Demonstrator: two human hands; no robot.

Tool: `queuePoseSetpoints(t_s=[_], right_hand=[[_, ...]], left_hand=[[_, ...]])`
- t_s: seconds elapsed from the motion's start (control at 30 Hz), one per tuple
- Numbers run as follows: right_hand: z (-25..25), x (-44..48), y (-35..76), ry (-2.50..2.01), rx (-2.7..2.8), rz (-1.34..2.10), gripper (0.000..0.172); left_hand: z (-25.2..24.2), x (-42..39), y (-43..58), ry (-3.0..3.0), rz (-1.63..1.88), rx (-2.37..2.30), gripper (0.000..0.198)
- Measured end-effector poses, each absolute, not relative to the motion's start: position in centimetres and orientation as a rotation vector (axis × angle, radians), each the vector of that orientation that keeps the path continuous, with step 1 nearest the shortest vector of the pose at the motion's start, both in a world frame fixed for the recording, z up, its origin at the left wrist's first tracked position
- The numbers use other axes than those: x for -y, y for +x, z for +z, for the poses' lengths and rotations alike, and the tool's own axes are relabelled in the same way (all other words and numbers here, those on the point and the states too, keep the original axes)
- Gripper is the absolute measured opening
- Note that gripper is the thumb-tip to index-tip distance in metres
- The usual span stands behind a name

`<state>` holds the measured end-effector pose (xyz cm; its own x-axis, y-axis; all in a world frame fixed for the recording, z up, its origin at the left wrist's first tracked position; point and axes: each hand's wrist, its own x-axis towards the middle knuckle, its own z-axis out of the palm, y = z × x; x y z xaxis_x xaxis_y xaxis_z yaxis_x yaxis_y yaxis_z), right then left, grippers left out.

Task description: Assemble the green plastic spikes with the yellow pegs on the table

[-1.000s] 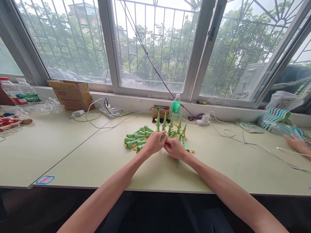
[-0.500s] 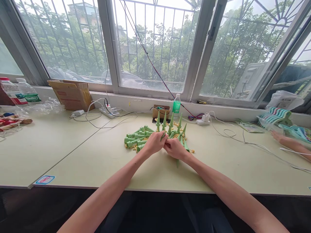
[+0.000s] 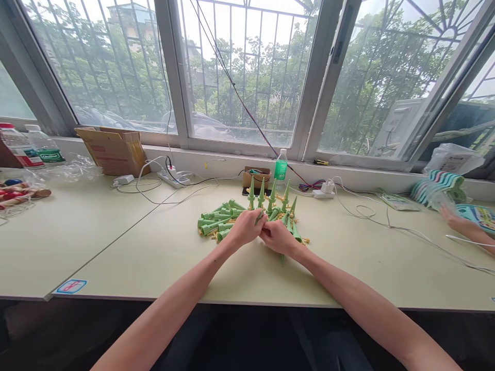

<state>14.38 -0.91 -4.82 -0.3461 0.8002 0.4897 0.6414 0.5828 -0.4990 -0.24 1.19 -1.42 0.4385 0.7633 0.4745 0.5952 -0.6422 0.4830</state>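
Note:
My left hand (image 3: pixel 245 228) and my right hand (image 3: pixel 278 237) meet at the middle of the pale table (image 3: pixel 154 257), fingers curled and pressed together over a green plastic spike. My right hand grips a long green spike (image 3: pixel 283 257) whose tip points toward me below the palm. What my left fingers pinch is a small green piece, mostly hidden. Just beyond the hands lies a pile of green cone-shaped spikes (image 3: pixel 216 221) with small yellow parts (image 3: pixel 305 240). Several spikes (image 3: pixel 270 196) stand upright in a row behind the hands.
A green bottle (image 3: pixel 281 167) and a small brown box (image 3: pixel 256 178) stand by the window sill. A power strip (image 3: pixel 174 178) and cables run along the back. A cardboard box (image 3: pixel 114 149) sits at back left. Another person's hand (image 3: pixel 460 224) works at the right with coloured packets (image 3: pixel 436 185).
My hands stay in the same place, fingers working slightly. The other person's hand at the right has shifted back and up toward the coloured packets.

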Motion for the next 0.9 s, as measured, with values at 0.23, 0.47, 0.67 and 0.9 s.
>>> queuePoseSetpoints(t_s=[0.23, 0.47, 0.67, 0.9], right_hand=[[-4.88, 0.93, 14.37, -1.121, 2.081, 0.296, 0.023], [-4.97, 0.87, 14.48, -1.123, 2.081, 0.312, 0.025], [-4.96, 0.80, 14.53, -1.132, 2.072, 0.314, 0.029], [-4.76, 0.81, 14.51, -1.155, 2.032, 0.290, 0.030]], left_hand=[[-1.39, -1.19, -0.24, 2.449, 0.995, -1.185, 0.028], [-1.24, -1.00, -0.23, 2.444, 1.008, -1.195, 0.029], [-1.21, -1.08, -0.28, 2.450, 1.033, -1.206, 0.030], [-1.24, -1.23, -0.24, 2.387, 1.120, -1.220, 0.030]])
